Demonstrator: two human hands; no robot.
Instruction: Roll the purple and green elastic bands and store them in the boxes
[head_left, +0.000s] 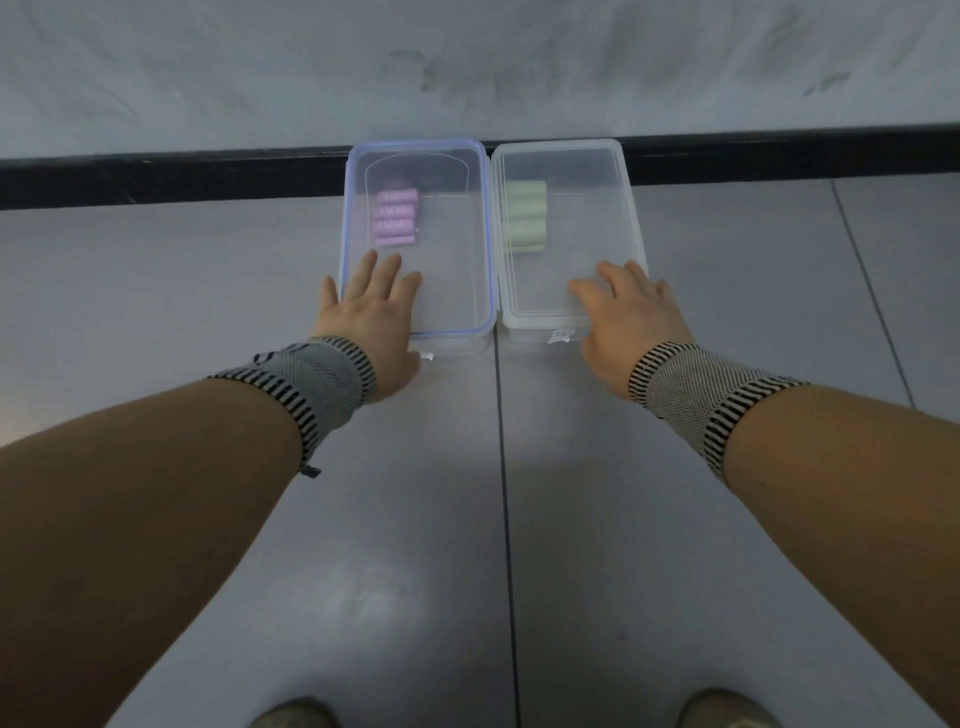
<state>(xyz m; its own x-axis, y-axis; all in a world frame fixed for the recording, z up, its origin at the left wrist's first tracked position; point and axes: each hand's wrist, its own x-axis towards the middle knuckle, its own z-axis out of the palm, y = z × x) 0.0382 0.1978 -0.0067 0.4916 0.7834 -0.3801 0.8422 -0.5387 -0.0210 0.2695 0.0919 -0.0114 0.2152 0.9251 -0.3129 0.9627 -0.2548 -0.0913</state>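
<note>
Both hands (371, 306) (631, 312) flat on lidded boxes (452, 208) (597, 218)

Left box (415, 244): clear plastic, smooth, glossy lid with blue seal rim. Right box (569, 234): clear plastic, slightly frosted, lid plain. Purple rolls (397, 217) inside: matt, likely stretchy rubber or fabric band, faint pale print. Green rolls (525, 217): matt, same look, blurred through lid. Table (467, 519): smooth grey panels, soft sheen, thin seams. Wristbands (317, 384): knitted cloth, grey with black-white striped edges. Wall (467, 62): matt, scuffed, smudged. Black strip (156, 176): dark, smooth.
</note>
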